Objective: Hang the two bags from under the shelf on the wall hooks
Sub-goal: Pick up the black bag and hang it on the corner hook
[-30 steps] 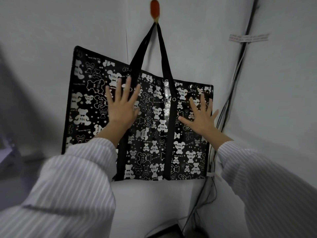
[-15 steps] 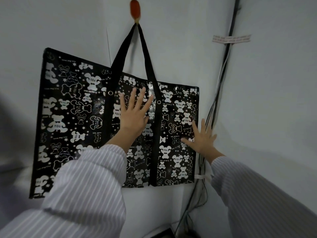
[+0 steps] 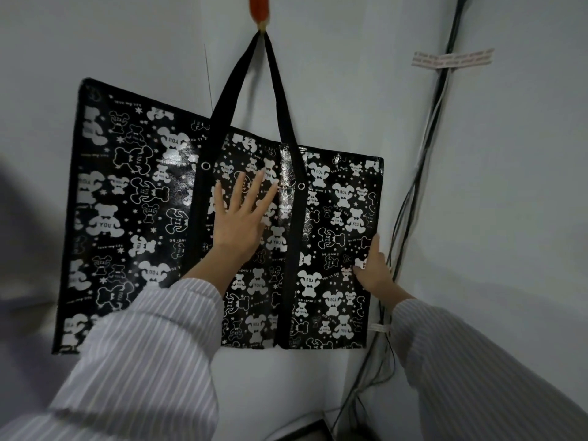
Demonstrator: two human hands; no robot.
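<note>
Left hand: the left hand [image 3: 237,222] lies flat with fingers spread, palm pressed on the front bag [image 3: 331,237], gripping nothing.
Right hand: the right hand [image 3: 374,270] sits at the front bag's right edge; fingers seem curled around that edge, thumb on the printed face, though the far side is hidden.
Front bag: hangs by its black straps [image 3: 280,100] from the orange wall hook [image 3: 259,9], directly above the left hand's fingertips.
Back bag: a second bear-print bag [image 3: 127,202] spreads out to the left of the left hand, behind the front one; its own handles are hidden.
Handling: my guess is glossy woven plastic, light, floppy, slick under a palm.
Where to hold: the straps or a side hem, not the shiny face.
Beside right hand: cables [image 3: 423,173] run down the corner.
</note>
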